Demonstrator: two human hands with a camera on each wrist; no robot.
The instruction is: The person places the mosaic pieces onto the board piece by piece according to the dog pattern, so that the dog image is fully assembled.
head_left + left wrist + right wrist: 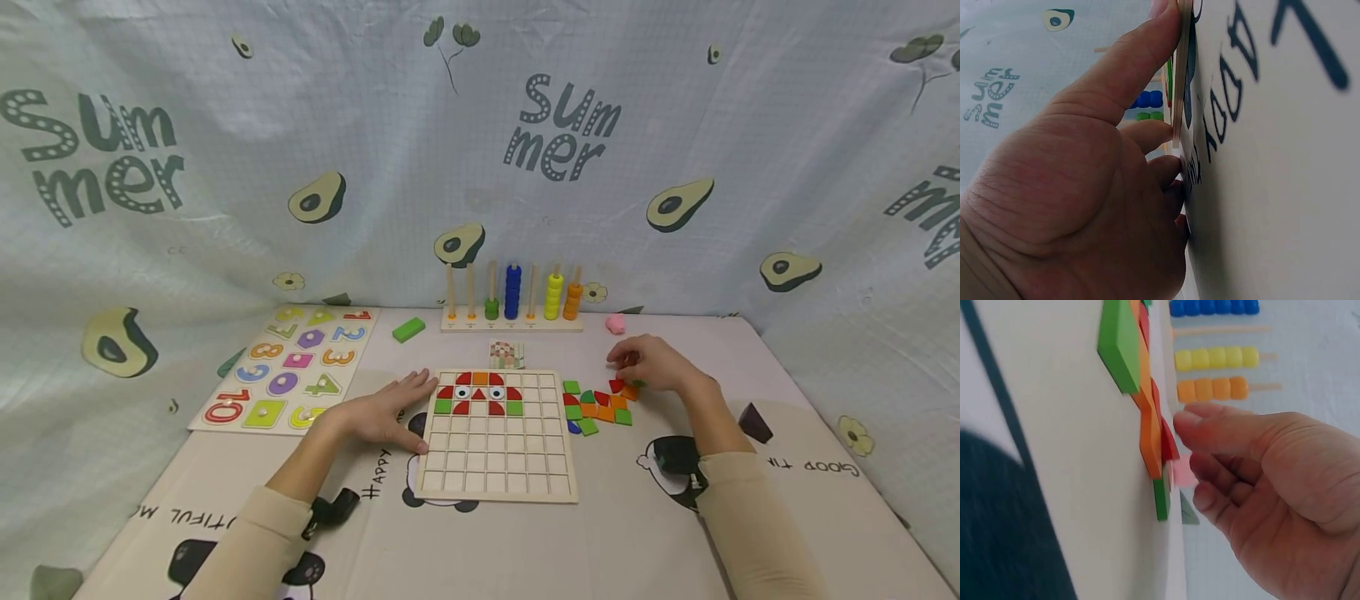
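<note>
A wooden grid board [495, 458] lies on the table, with red, green, orange and eye-printed tiles [478, 395] set in its upper rows. My left hand [386, 412] rests at the board's left edge, thumb and index finger touching its rim with the fingers spread. Loose red, green and orange tiles [606, 412] lie in a pile to the right of the board. Just above the far end of this pile is my right hand [651, 363], its fingers loosely bent. No tile shows between its thumb and fingers in the right wrist view, where an orange tile [1150, 440] lies close by.
Behind the board stand a small picture card [507, 354] and a bead-peg rack [512, 323]. A number puzzle board [283, 375] lies to the left, near a green block [408, 330]. At the right are a pink piece [616, 323] and a dark block [755, 422].
</note>
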